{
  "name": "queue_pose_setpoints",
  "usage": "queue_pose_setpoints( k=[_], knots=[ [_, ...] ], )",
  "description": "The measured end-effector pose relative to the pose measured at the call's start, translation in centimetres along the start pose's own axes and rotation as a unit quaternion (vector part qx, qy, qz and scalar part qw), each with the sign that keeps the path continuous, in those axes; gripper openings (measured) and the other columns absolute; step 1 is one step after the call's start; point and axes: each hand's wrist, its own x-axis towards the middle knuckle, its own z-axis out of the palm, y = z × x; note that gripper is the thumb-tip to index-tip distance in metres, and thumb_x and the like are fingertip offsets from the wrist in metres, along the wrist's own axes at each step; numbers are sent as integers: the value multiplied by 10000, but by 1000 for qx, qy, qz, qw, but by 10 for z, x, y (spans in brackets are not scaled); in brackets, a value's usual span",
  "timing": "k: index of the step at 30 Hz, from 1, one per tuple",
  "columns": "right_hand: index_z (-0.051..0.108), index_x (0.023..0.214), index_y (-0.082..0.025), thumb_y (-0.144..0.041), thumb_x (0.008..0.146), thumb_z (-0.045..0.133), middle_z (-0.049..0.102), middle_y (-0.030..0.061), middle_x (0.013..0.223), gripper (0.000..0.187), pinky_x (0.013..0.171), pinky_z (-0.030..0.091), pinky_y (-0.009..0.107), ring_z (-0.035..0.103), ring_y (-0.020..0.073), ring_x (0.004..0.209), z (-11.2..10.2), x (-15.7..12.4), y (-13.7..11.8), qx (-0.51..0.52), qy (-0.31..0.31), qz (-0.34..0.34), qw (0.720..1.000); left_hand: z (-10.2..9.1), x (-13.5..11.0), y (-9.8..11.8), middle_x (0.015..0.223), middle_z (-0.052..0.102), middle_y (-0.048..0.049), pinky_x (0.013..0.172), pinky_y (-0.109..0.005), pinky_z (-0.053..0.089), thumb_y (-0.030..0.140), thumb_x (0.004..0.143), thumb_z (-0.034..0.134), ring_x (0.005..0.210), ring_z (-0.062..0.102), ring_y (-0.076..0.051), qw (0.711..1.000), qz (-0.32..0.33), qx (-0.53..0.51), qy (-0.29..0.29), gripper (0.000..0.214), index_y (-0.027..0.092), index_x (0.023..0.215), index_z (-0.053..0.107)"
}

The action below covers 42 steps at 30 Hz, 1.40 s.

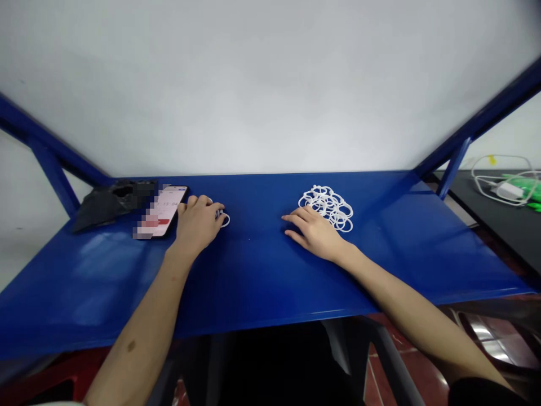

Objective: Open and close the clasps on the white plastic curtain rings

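My left hand (198,220) rests palm down on the blue tabletop, its fingers curled and closed over a few white loops. One white loop (226,220), thin and cord-like, sticks out beyond the fingertips; the rest is hidden under the hand. To the right, my right hand (315,232) lies low over the table with fingers stretched out and thumb apart, holding nothing. Just behind it, partly covered by its knuckles, is a loose pile of white loops (333,206), several of them overlapping and showing small knots or joins.
A phone (169,211) with a lit, partly blurred screen lies left of my left hand. Beyond it sits a crumpled black bag (105,206). Blue braces (454,166) flank the blue table (262,282). At far right, a white cable and charger (509,190) lie on a dark surface.
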Motion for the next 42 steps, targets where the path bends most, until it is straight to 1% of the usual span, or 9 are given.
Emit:
queue_pose_setpoints(
  k=[9, 12, 15, 18, 23, 26, 30, 34, 42],
  knots=[
    [620, 1277, -126, -305, 1012, 532, 665, 146, 1123, 332, 933, 540, 468, 598, 280, 1043, -1, 1, -5, 1, -14, -3, 1000, -7, -4, -2, 1080, 690, -121, 841, -491, 374, 373, 944, 543, 1088, 524, -374, 999, 14, -9, 52, 240, 257, 1064, 716],
    [619, 1274, -130, -307, 1012, 532, 666, 144, 1119, 328, 928, 541, 467, 598, 278, 1035, 1, 1, -4, 5, -12, -5, 1000, -12, -5, -2, 955, 737, -95, 838, -489, 365, 332, 943, 562, 998, 564, -352, 997, 18, -23, 75, 177, 250, 1032, 692],
    [616, 1271, -129, -312, 1018, 525, 669, 144, 1122, 326, 929, 543, 464, 602, 274, 1033, 3, 1, -6, 13, -6, -13, 1000, -15, -5, 6, 894, 757, -66, 852, -480, 380, 303, 949, 580, 929, 597, -312, 988, 34, -82, 129, 132, 246, 1019, 676],
    [585, 1306, -143, -363, 1027, 510, 678, 137, 1125, 363, 928, 548, 456, 618, 266, 1033, 3, 3, -12, 42, 6, -24, 999, -16, -8, 27, 949, 764, -41, 860, -428, 444, 309, 942, 619, 925, 627, -258, 959, 102, -203, 170, 124, 237, 1024, 678],
    [538, 1305, -169, -444, 1019, 524, 711, 115, 1107, 397, 841, 577, 393, 688, 235, 968, 4, 3, -24, 144, 14, -8, 989, -17, -22, 70, 897, 745, -4, 789, -303, 518, 303, 929, 658, 847, 646, -167, 894, 193, -381, 134, 97, 224, 975, 692],
    [523, 1265, -186, -386, 1047, 476, 727, 89, 1057, 300, 743, 574, 321, 717, 191, 859, 9, -1, -25, 200, 34, 28, 979, -16, -27, 82, 888, 740, 2, 760, -282, 527, 323, 907, 689, 791, 648, -147, 873, 182, -436, 121, 121, 226, 980, 696],
    [519, 1213, -179, -376, 1051, 462, 732, 53, 909, 262, 614, 538, 260, 694, 140, 660, 13, -4, -22, 258, 80, 90, 959, -10, -26, 83, 882, 753, 6, 710, -276, 513, 379, 883, 705, 728, 653, -143, 872, 94, -473, 82, 194, 243, 1019, 723],
    [608, 1114, -185, -330, 1041, 506, 738, 34, 878, 192, 596, 516, 228, 664, 106, 625, 10, -2, -22, 266, 112, 69, 955, -7, -25, 83, 807, 750, 18, 626, -264, 449, 381, 952, 579, 639, 623, -127, 874, 100, -476, -18, 261, 247, 809, 752],
    [689, 1090, -161, -268, 1025, 541, 747, 62, 942, 194, 695, 569, 250, 700, 128, 781, 8, -1, -24, 235, 145, 4, 961, -3, -29, 86, 763, 710, 18, 621, -245, 445, 289, 934, 558, 641, 619, -116, 878, 92, -468, 47, 257, 233, 761, 739]
  ],
)
